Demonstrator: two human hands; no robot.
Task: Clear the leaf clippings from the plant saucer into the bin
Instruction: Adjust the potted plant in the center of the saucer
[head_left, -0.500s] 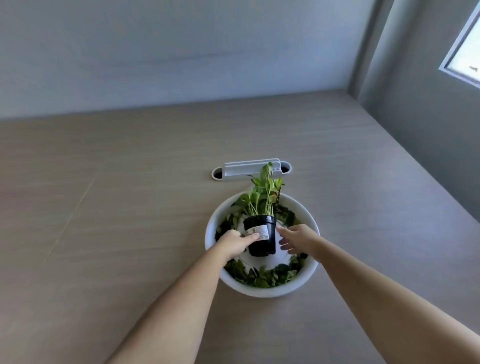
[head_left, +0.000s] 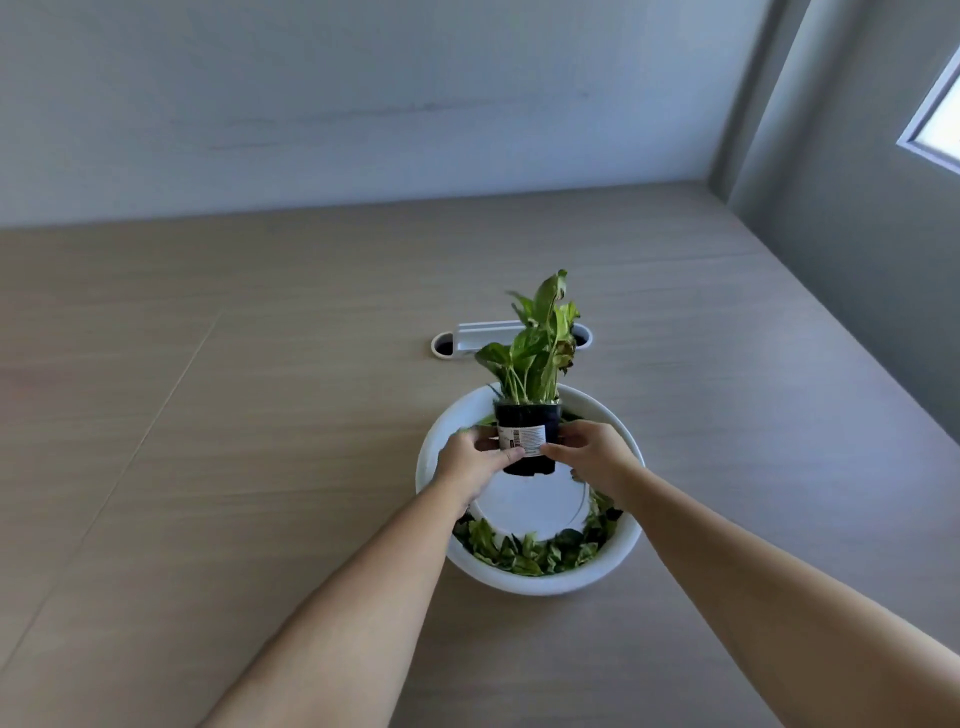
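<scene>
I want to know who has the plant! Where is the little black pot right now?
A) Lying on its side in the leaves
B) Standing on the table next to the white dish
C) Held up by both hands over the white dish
C: the left hand and right hand grip the black pot from each side, and the bare white middle of the dish shows beneath it.

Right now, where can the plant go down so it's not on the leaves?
Bare table left of the white saucer is widest; right of it is free too. Behind is tighter, by the cable slot. Leaf clippings crowd the saucer's rim.
</scene>
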